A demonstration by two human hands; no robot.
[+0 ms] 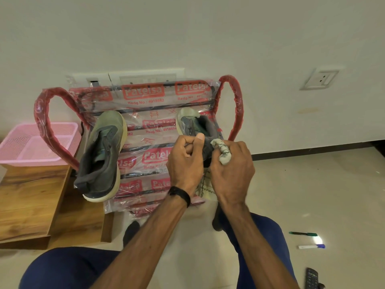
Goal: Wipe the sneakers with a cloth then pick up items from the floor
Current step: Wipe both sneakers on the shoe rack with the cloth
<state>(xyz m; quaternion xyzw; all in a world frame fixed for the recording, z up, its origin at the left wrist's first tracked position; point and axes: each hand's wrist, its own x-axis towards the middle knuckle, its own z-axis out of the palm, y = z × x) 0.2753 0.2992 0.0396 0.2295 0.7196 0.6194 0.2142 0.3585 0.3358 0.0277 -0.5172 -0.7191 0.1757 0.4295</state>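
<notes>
Two grey-green sneakers with cream soles lie on a plastic-wrapped red stand (145,130). The left sneaker (102,155) lies untouched, toe pointing away. My left hand (183,161) grips the heel collar of the right sneaker (193,124), thumb on top. My right hand (231,174) holds a bunched white cloth with dark stitching (221,152) against that sneaker's heel side. More cloth hangs below my hands. On the floor at the right lie a green pen (303,234), a white and blue marker (311,246) and a black remote (311,278).
A pink plastic basket (68,130) sits on a low wooden table (27,197) at the left. The wall behind carries socket plates (319,79). My knees in blue trousers (68,268) fill the bottom of the view. Beige floor tiles spread to the right.
</notes>
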